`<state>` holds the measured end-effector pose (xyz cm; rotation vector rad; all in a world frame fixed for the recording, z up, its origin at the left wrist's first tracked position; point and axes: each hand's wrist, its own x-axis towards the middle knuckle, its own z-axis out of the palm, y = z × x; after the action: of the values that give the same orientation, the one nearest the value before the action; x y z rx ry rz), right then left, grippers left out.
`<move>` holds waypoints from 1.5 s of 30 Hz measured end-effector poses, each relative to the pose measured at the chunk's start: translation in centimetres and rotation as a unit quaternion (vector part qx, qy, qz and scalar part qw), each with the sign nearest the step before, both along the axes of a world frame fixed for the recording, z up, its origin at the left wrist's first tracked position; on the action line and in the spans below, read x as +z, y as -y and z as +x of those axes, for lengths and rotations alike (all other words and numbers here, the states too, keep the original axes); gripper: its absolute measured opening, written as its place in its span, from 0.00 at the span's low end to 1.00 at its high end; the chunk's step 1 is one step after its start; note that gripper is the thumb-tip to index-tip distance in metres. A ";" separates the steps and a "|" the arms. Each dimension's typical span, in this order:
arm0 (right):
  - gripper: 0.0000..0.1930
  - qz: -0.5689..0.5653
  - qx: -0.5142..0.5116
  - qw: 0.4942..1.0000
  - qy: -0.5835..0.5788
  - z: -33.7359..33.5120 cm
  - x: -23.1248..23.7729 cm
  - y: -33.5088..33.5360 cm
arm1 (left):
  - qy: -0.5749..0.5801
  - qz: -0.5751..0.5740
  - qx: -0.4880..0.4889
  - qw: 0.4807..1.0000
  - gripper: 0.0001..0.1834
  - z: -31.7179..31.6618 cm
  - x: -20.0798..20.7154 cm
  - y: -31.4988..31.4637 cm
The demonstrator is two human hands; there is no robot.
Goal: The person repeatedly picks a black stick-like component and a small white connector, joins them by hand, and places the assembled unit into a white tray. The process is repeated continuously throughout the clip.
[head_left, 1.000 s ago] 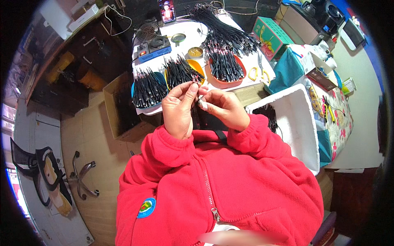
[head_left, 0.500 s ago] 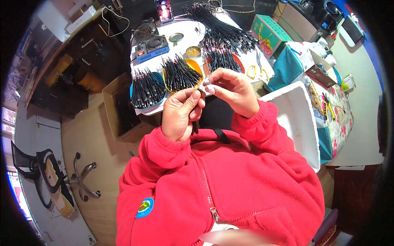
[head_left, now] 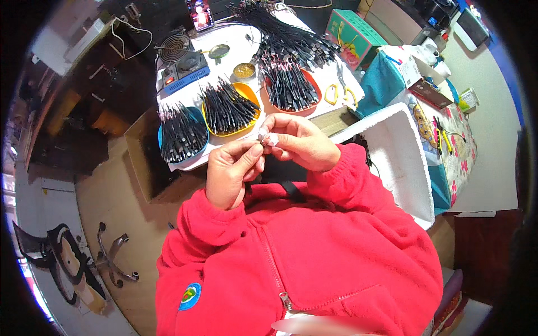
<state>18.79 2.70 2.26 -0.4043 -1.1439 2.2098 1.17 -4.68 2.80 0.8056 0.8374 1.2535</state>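
My left hand [head_left: 231, 172] is closed, thumb against forefinger, on a short black cable [head_left: 261, 143] whose tip points up between my hands. My fingers hide most of it. Pinched at that same tip is my right hand [head_left: 302, 144], with white wrapping on its fingertips. Ahead of my hands, black cables with metal plugs fill a blue bowl [head_left: 200, 116], a yellow bowl [head_left: 253, 92] and an orange-red bowl [head_left: 314, 84]. Behind them lies a large heap of longer black cables [head_left: 297, 40].
On the white-covered table stand a tin of amber material [head_left: 244, 70], a blue heating unit [head_left: 188, 79] and yellow-handled scissors [head_left: 332, 94]. A white foam box [head_left: 400, 162] is at my right, a cardboard box [head_left: 140, 131] at the left. Pliers [head_left: 445, 137] lie on a flowered cloth.
The view has shifted, so table and bowls appear further left. Both hands sit slightly lower and closer together at the cable tip, still gripping.
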 end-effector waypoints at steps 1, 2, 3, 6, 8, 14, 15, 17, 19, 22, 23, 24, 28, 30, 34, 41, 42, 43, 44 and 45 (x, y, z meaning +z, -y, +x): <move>0.06 -0.008 0.017 1.000 -0.010 0.1 -0.1 -0.3 | -0.003 -0.008 0.004 1.000 0.08 -0.1 -0.1 -0.2; 0.06 -0.021 0.027 0.999 -0.011 0.0 -0.2 -0.7 | -0.022 0.009 -0.003 1.000 0.09 -0.2 -0.1 -0.5; 0.07 -0.034 0.042 0.999 -0.009 0.0 -0.4 -1.2 | -0.054 0.014 -0.008 0.998 0.09 -0.3 -0.2 -0.7; 0.07 -0.046 0.058 0.997 0.032 -0.2 -0.9 -2.5 | -0.140 0.016 -0.012 0.990 0.10 -0.5 -0.4 -0.9; 0.08 -0.125 0.090 0.988 0.014 -0.7 -1.4 -2.6 | -0.185 0.061 0.012 0.981 0.08 -0.6 -0.6 -1.0; 0.15 0.022 0.117 0.983 0.138 -0.6 -1.1 -9.2 | -0.153 0.090 0.053 0.983 0.07 -1.6 -0.9 -2.3; 0.14 0.029 0.041 0.985 0.163 -0.6 -0.8 -13.2 | -0.125 0.073 0.070 0.987 0.07 -1.8 -1.0 -2.6; 0.11 0.258 -0.138 0.874 0.388 -0.4 0.0 -22.4 | -0.104 0.069 0.079 0.989 0.09 -2.1 -1.4 -3.3; 0.14 0.403 -0.210 0.676 0.580 -0.7 -0.5 -30.5 | -0.061 0.036 0.072 0.995 0.09 -2.5 -1.7 -3.8; 0.20 0.479 -0.212 0.495 0.693 -2.8 -3.2 -36.7 | -0.048 0.015 0.067 0.996 0.08 -3.0 -2.2 -4.2; 0.22 0.494 -0.194 0.439 0.725 -3.4 -3.8 -37.7 | -0.043 0.006 0.068 0.997 0.08 -3.2 -2.3 -4.3; 0.23 0.489 -0.144 0.451 0.733 -4.3 -4.1 -38.5 | -0.058 -0.001 0.067 0.996 0.08 -3.4 -2.5 -4.4; 0.25 0.478 -0.123 0.424 0.759 -5.3 -4.3 -39.4 | -0.031 -0.009 0.065 0.997 0.09 -4.1 -2.9 -4.8; 0.25 0.447 -0.124 0.455 0.760 -4.9 -4.1 -39.8 | -0.019 -0.019 0.073 0.997 0.09 -4.2 -3.0 -4.8; 0.25 0.384 -0.159 0.518 0.747 -4.1 -4.7 -40.1 | 0.008 -0.016 0.072 0.997 0.09 -3.8 -3.1 -4.5; 0.24 0.397 -0.095 0.412 0.815 -4.8 -5.0 -41.7 | -0.009 -0.001 0.093 0.996 0.09 -3.9 -2.7 -3.8; 0.24 0.412 -0.137 0.422 0.795 -4.0 -4.4 -41.7 | -0.007 0.002 0.097 0.995 0.09 -4.0 -2.7 -3.8; 0.23 0.407 -0.172 0.420 0.792 -3.0 -3.8 -41.4 | -0.002 0.006 0.101 0.995 0.09 -4.0 -2.7 -3.8; 0.22 0.460 -0.204 0.434 0.748 -2.0 -3.2 -40.6 | 0.005 0.000 0.099 0.995 0.09 -4.0 -2.8 -3.8; 0.19 0.430 -0.194 0.471 0.745 -1.4 -1.7 -40.1 | 0.023 0.000 0.099 0.995 0.09 -3.9 -2.8 -3.8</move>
<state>17.42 42.83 0.54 -1.9700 -2.3162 0.1043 -2.77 -0.86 0.02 0.7026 0.8972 1.4416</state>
